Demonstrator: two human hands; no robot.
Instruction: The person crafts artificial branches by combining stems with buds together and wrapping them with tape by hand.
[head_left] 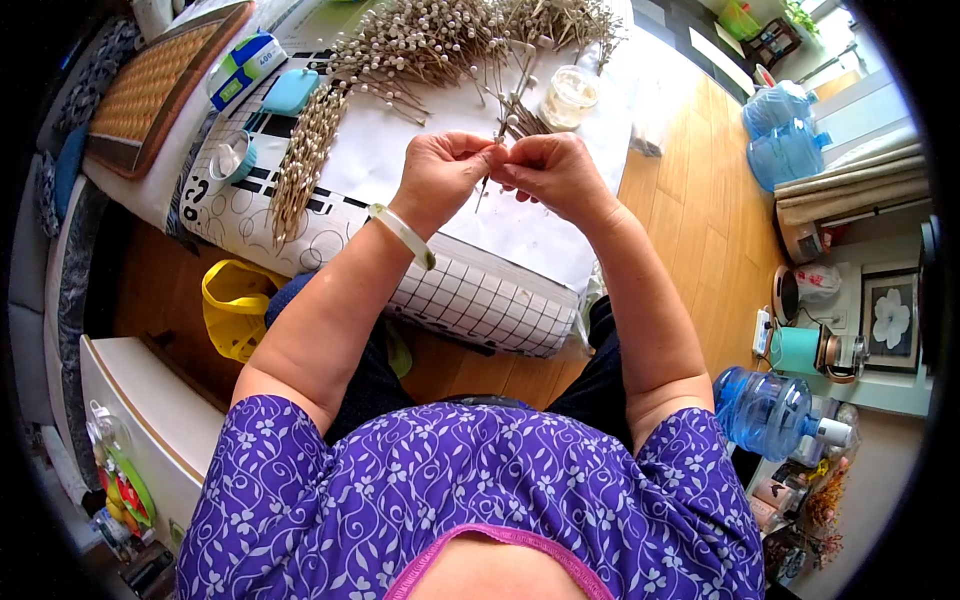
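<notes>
Above the near part of the table, my left hand (440,178) and my right hand (558,172) meet fingertip to fingertip. Both pinch a thin dark stem (482,193), whose lower end pokes out below my fingers. Its upper part is hard to separate from the stems behind. Just beyond my hands lie brown stems (522,122) and a round clear tub (570,97) with pale contents. A large heap of stems with white bead-like tips (425,45) covers the far side. Another bunch of these stems (303,165) lies left of my left hand.
White sheeting (385,160) covers part of the patterned tablecloth (480,295). On the left are a light blue case (291,91), a small blue-rimmed container (233,157) and a blue-green packet (247,70). A yellow bag (235,310) sits below the table edge. Large water bottles (785,150) stand at right.
</notes>
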